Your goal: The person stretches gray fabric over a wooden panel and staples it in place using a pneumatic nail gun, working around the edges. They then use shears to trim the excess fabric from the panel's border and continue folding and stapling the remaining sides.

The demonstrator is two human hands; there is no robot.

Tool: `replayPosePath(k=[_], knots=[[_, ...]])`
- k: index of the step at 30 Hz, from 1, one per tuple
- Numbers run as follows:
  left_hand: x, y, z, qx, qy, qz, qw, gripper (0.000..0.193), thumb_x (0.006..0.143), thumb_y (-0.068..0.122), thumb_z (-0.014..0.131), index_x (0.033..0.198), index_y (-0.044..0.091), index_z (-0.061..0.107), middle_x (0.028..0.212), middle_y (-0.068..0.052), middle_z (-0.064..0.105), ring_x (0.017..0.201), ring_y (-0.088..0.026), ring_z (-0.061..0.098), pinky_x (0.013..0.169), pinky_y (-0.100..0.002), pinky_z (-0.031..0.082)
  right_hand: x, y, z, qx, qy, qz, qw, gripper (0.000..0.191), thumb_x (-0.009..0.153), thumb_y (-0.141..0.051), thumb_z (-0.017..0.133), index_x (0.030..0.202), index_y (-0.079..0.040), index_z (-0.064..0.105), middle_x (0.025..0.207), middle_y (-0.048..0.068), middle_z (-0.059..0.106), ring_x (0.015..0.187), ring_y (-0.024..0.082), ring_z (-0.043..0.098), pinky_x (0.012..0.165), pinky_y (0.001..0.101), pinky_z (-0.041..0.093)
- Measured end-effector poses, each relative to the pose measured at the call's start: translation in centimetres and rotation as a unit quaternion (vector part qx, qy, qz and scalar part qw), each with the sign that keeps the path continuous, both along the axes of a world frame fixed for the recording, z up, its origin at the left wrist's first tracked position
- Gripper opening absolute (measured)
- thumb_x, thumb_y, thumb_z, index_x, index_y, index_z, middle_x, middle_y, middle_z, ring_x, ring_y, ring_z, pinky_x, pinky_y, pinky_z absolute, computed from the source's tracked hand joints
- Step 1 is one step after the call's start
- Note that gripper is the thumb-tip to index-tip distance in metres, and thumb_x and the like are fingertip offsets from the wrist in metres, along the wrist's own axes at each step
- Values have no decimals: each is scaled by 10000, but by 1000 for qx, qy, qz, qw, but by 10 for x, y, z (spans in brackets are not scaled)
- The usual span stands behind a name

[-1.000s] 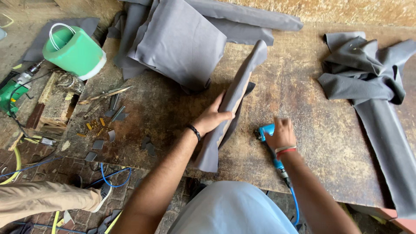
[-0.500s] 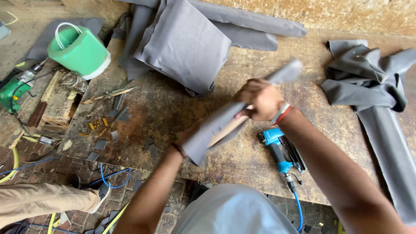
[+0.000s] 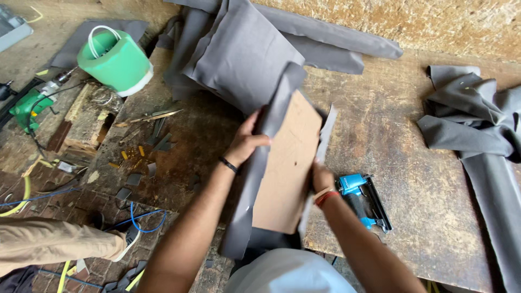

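- Nearest: a pale grey rounded shape (image 3: 290, 274) at the bottom edge, cut off by the frame; can't tell what it is.
- Both hands hold a flat brown board (image 3: 287, 168) half-wrapped in grey fabric (image 3: 255, 184), tilted up off the desk (image 3: 412, 163), bare side facing the camera.
- Left hand (image 3: 247, 144): closed on the board's left edge, thumb over the fabric fold, black band on the wrist.
- Right hand (image 3: 321, 178): gripping the lower right edge where a loose fabric flap hangs; its fingers are behind the board, so exact grip not visible.
- Step, as I read it: panel turned over to check or pull the fabric tight around the back. Next move likely needs the flap held taut and flat against the board edge.
- Blue staple gun (image 3: 361, 198) lies on the desk just right of the right hand, untouched, hose running off toward the near edge.
- Further out: grey fabric strips (image 3: 477, 125) at right, covered grey cushion (image 3: 239, 54) behind the board, green bucket (image 3: 114, 62) and green drill (image 3: 30, 103) at left.
- Another person's trouser leg and shoe (image 3: 70, 244) lower left, rest out of frame.
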State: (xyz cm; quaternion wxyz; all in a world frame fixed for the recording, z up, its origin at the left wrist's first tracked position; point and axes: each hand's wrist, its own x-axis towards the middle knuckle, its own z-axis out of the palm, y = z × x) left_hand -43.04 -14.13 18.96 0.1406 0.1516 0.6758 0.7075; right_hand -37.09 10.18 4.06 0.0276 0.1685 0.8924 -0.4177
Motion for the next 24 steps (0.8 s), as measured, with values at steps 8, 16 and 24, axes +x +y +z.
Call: replayPosePath(k=[8, 16, 24], knots=[[36, 79, -7, -88, -21, -89, 992, 1040, 758, 356, 670, 1622, 90, 153, 1525, -257, 415, 1313, -339, 536, 1045, -479, 503, 16, 11, 92, -586, -65, -153, 793, 626, 990, -641, 455, 1058, -59, 676, 928, 108, 705, 860, 267, 661, 767, 448, 502], [18, 110, -52, 65, 30, -129, 989, 921, 1032, 710, 305, 1664, 90, 54, 1765, -166, -12, 1642, -301, -32, 1324, -464, 36, -11, -9, 87, -431, 170, -264, 846, 392, 1094, -319, 479, 1100, 13, 687, 928, 66, 720, 772, 132, 629, 726, 303, 537], [11, 112, -63, -125, 122, -149, 973, 804, 1061, 475, 378, 1663, 162, -53, 1752, -171, -90, 1619, -339, -68, 1290, -508, 69, -10, -23, 65, -362, 158, -289, 872, 380, 1077, -312, 476, 1026, -23, 718, 863, 57, 739, 716, 127, 642, 657, 313, 545]])
